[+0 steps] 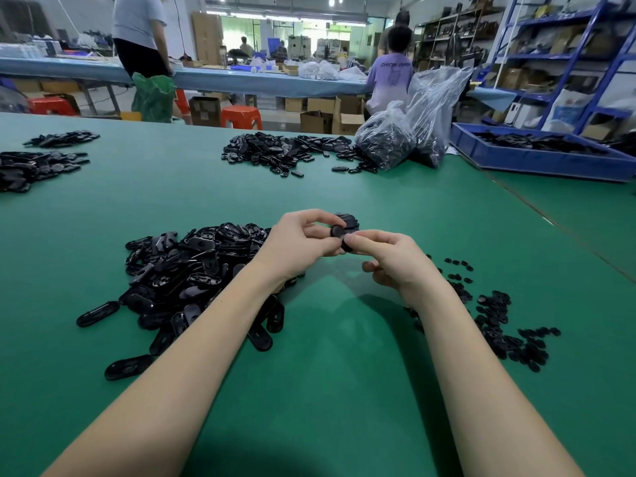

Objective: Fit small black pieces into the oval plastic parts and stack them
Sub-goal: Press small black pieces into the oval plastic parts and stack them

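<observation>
— At the middle of the frame, what are the hands doing?
— Both meet above the green table (344, 390). The left hand (299, 246) has its fingers curled round a small stack of oval plastic parts (346, 223), gripping it. The right hand (392, 259) pinches a small black piece (347, 243) between thumb and forefinger, right against the stack's near end.
— Is the piece seated in the part?
— Too small to tell; they touch, that much shows.
— Where is the stock?
— Left of centre, under the left forearm, lies a pile of oval parts (192, 270). At the lower right, beside the right forearm, a scatter of small black pieces (499, 321) spreads over the table.
— And farther up?
— Another heap of parts (285, 153) sits at upper centre, with clear plastic bags (413, 129) just to its right and a blue tray (537, 156) at the upper right edge. More dark parts (38, 163) lie at the upper left.
</observation>
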`<state>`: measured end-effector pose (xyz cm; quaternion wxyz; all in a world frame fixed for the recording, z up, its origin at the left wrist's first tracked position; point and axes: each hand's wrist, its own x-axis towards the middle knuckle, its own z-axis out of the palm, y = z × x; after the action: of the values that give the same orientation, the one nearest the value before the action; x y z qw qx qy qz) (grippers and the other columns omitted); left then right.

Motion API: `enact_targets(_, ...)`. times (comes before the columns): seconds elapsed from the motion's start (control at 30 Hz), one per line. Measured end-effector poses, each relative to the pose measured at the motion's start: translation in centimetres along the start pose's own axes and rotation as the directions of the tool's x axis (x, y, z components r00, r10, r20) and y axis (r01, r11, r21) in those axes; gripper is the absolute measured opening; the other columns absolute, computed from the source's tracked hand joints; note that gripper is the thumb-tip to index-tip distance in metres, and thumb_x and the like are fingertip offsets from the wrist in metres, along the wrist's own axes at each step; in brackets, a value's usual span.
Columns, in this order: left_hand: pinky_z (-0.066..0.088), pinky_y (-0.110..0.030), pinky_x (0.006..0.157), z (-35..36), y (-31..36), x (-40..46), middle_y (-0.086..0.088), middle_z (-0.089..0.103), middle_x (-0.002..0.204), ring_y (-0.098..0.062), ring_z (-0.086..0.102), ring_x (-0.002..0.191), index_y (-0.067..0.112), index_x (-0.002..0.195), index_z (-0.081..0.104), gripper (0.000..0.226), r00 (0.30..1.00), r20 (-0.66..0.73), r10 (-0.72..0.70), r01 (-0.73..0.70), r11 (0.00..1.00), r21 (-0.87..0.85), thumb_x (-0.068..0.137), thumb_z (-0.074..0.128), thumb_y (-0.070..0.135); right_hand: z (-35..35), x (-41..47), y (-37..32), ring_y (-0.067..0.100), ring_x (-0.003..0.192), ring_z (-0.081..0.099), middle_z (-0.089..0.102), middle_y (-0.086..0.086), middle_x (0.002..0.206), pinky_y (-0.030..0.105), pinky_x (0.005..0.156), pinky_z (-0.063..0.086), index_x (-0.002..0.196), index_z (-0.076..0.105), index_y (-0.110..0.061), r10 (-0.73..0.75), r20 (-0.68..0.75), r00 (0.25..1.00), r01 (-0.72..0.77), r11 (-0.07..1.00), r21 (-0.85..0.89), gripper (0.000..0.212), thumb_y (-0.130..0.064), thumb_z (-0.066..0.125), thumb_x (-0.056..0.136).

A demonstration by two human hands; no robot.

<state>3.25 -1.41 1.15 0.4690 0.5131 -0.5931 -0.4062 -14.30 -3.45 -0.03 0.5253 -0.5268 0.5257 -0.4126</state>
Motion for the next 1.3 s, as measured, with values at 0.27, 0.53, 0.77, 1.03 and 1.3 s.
enact_targets(0.27,0.060,-0.025,0.076,-0.10,0.02,0.15,-0.017,0.077,0.092,-0.019,0.069,0.075,0.010,0.102,0.069,0.019,0.983,0.029,-0.180,0.181,0.980,-0.077,0.086,0.068,0.001,0.35,-0.04,0.09,0.010,0.054,0.043,0.074,-0.006,0.078,0.017,0.046,0.031,0.096,0.076,-0.015,-0.047,0.005,0.999,0.047,0.998,-0.042,0.021,-0.029,0.084,0.083)
enact_targets(0.53,0.057,-0.032,0.095,-0.24,-0.14,0.30,-0.019,0.076,0.095,-0.021,0.071,0.076,0.009,0.095,0.066,0.018,0.975,0.014,-0.220,0.219,0.961,-0.169,0.084,0.067,-0.005,0.43,0.17,-0.09,0.008,0.050,0.048,0.067,-0.009,0.073,0.015,0.045,0.034,0.087,0.074,-0.023,-0.091,0.050,0.995,0.095,0.990,-0.100,0.007,-0.020,0.080,0.085)
enact_targets(0.77,0.055,-0.028,0.095,-0.16,0.03,0.18,-0.018,0.077,0.094,-0.020,0.072,0.076,0.013,0.091,0.063,0.018,0.976,0.031,-0.216,0.218,0.964,-0.150,0.084,0.066,-0.004,0.39,0.27,0.14,0.007,0.048,0.049,0.069,-0.009,0.072,0.015,0.044,0.035,0.087,0.074,-0.022,-0.105,0.029,0.994,0.108,0.988,-0.114,0.007,-0.022,0.081,0.085)
enact_targets(1.03,0.053,-0.036,0.102,0.03,-0.04,0.09,-0.014,0.078,0.090,-0.015,0.073,0.076,0.011,0.097,0.066,0.015,0.980,0.026,-0.197,0.199,0.973,-0.118,0.086,0.071,0.002,0.22,0.38,0.11,0.003,0.042,0.044,0.062,-0.015,0.060,0.012,0.043,0.034,0.085,0.072,-0.018,-0.136,0.004,0.991,0.135,0.985,-0.110,0.009,-0.019,0.081,0.085)
enact_targets(1.3,0.058,-0.019,0.082,0.19,-0.09,-0.01,-0.014,0.075,0.086,-0.015,0.071,0.073,0.000,0.103,0.072,0.016,0.978,0.060,-0.199,0.206,0.966,-0.158,0.088,0.068,-0.003,0.21,0.29,-0.06,-0.001,0.042,0.043,0.057,-0.012,0.059,0.009,0.043,0.034,0.083,0.071,-0.015,-0.139,-0.006,0.990,0.136,0.977,-0.163,0.009,-0.017,0.079,0.085)
